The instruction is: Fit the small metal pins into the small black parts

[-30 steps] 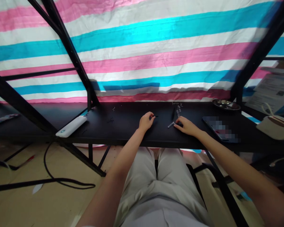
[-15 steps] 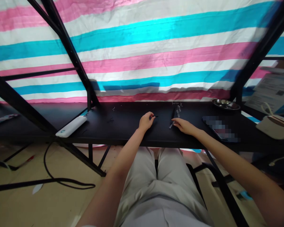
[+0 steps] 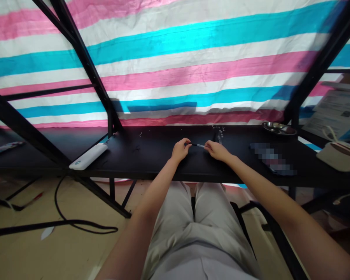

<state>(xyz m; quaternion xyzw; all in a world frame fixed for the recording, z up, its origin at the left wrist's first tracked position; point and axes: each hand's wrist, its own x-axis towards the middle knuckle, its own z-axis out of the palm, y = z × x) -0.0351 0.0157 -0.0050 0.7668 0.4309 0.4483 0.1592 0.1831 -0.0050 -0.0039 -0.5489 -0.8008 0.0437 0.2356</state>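
Right hand (image 3: 217, 151) has moved left and now meets the left hand (image 3: 181, 150) at a slim dark-and-silver pen-like tube (image 3: 197, 145), which lies crosswise between them. Both hands are narrowly closed, their fingertips holding opposite ends of the tube over the black worktop (image 3: 151, 157). Small parts (image 3: 220, 136) lie farther back, and a steel dish (image 3: 279, 128) sits far right
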